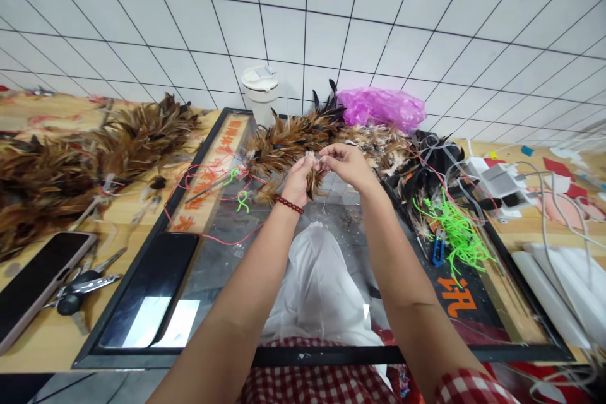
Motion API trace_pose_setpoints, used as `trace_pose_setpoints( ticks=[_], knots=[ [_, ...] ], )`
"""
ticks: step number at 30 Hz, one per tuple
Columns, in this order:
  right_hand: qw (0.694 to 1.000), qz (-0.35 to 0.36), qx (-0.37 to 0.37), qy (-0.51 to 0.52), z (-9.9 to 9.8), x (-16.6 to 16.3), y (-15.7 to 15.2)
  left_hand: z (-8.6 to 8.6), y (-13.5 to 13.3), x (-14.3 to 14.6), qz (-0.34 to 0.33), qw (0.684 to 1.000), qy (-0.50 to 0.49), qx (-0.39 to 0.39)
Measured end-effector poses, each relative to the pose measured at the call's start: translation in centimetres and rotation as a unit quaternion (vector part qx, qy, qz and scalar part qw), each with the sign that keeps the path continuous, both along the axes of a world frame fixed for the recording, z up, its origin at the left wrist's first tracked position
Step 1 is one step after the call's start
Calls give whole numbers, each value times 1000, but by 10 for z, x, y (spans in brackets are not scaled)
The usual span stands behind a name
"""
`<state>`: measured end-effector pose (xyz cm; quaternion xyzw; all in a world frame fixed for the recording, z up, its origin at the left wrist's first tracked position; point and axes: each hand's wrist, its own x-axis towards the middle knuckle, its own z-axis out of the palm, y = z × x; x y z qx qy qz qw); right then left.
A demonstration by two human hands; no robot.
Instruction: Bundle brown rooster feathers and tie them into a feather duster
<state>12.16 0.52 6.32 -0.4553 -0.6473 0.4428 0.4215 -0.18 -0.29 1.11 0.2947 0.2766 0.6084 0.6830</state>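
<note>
Over the glass-topped board [265,246], my left hand [296,183] is closed around a small bunch of brown feathers [313,185], pale quill ends up. A dark red bead bracelet [289,204] circles that wrist. My right hand [349,165] meets it from the other side, thumb and fingertips pinched together at the quill ends; what lies between them is too small to make out. Just behind the hands runs a thick brown feather garland [288,139]. Loose pale and brown feathers [379,142] are heaped to its right, with black feathers [407,186] beside them.
Left lie another feather garland [142,139], red cord [227,241], two phones [149,290] and keys [85,285]. Right are green ties [457,233], blue thread snips [439,249], and chargers with cables [502,183]. A white lidded cup [261,98] and purple plastic bag [381,107] stand by the tiled wall.
</note>
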Motion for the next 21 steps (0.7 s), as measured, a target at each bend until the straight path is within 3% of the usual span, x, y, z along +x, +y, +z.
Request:
trace_pose_setpoints(
  ticks=[6,16,21],
  knots=[
    [1000,26,9,-6,6,2,-3,1,-2,1,5,1000,7,-7],
    [991,-7,100,-91,-1,7,3,2,-2,3,11,999,36,-6],
    [985,-39,121,-117,-5,8,6,0,-3,3,-7,996,85,30]
  ],
)
